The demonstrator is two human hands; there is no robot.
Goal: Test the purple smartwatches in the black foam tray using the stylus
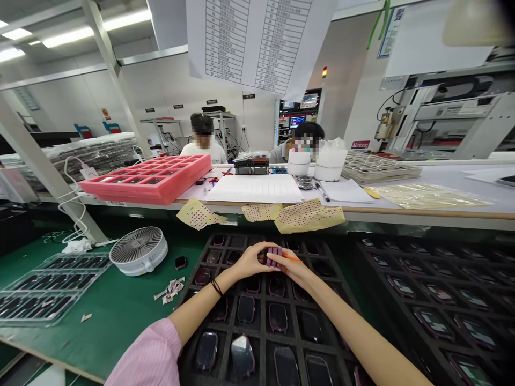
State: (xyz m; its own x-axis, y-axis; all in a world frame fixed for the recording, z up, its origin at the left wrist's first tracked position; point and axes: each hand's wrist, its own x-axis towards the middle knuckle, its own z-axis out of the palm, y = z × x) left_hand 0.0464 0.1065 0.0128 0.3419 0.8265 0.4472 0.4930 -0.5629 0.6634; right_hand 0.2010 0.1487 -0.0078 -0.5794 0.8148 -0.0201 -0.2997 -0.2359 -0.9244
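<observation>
While the left hand (253, 259), fingers curled, grips a purple piece (274, 258), the right hand (295, 268) pinches its opposite side; beneath both lies a black tray (262, 317).

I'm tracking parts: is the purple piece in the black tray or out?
Out: the left hand and right hand hold the purple piece up over the black tray.

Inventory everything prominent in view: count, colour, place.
Ridged item: seemingly one, purple, centre, held
Slim tool: one, orange, beside it
Foam trays: two, black, centre and right
Devices: many, mostly dark, in these
Pink tray: one, pink, rear left
Fan: one, white, left
Clear trays: count unclear, transparent, far left
Dotted sheets: three, yellow, shelf edge
Hanging paper: one, white, top centre
Machine: one, grey-white, upper right
Co-workers: two, pale tops, rear
Left hand, right hand: two, bare, centre
</observation>
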